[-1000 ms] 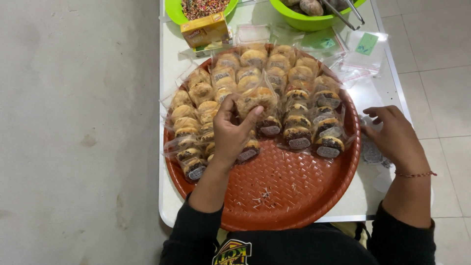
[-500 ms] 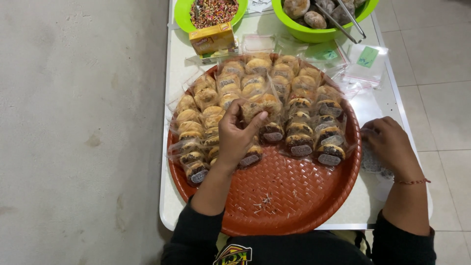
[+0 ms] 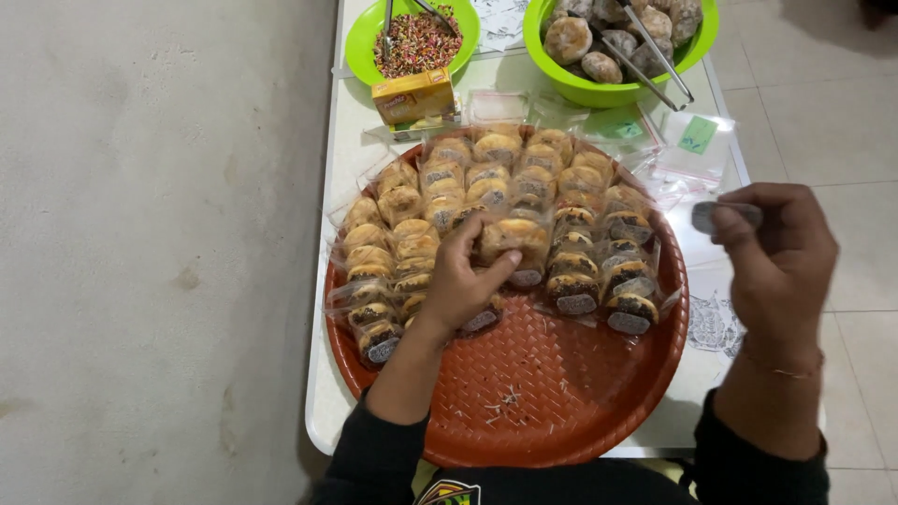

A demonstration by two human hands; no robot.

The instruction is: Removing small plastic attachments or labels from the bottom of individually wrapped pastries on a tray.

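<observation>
Gripping a wrapped pastry (image 3: 513, 238) on the orange tray (image 3: 561, 393), left hand (image 3: 460, 281); right hand (image 3: 781, 257) pinches a small grey piece (image 3: 725, 215).

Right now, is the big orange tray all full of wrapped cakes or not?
Not full. Wrapped cakes cover the far part of the orange tray; the near part shows bare weave and crumbs. The left hand rests on one cake.
</observation>
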